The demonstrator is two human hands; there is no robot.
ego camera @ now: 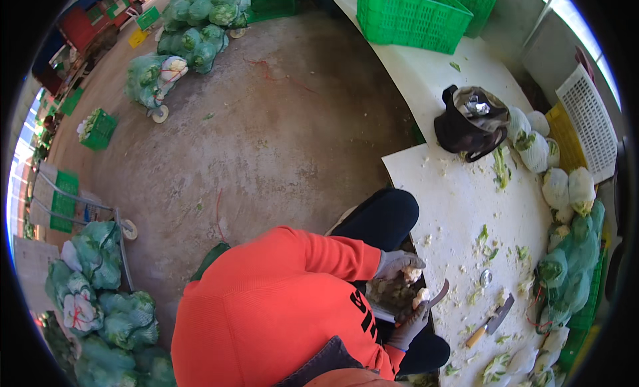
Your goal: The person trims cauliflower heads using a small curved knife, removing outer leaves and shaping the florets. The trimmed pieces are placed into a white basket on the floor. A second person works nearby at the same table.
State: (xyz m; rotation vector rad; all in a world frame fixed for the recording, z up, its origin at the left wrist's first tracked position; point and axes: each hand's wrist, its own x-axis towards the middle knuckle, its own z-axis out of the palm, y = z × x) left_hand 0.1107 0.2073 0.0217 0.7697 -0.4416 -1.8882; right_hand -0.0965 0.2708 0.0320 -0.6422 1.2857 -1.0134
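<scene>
My left hand (397, 263), in a grey glove, grips a cauliflower piece (412, 273) at the near edge of the white tabletop (459, 217). My right hand (412, 328), gloved too, holds a knife with a curved blade (440, 293) that points over the table. Another cauliflower piece (421, 297) sits against that hand beside the blade; whether the fingers pinch it is unclear. Below and between both hands, a container of cut pieces (387, 293) rests near my lap, partly covered by my sleeve and hands.
A wooden-handled cleaver (494, 321) and a small round metal object (485, 277) lie among leaf scraps. Farther along stand a dark bag (469, 120) and a green crate (412, 22). Net-wrapped cauliflowers (569, 267) line the table's far side. Netted sacks (127, 319) sit behind me.
</scene>
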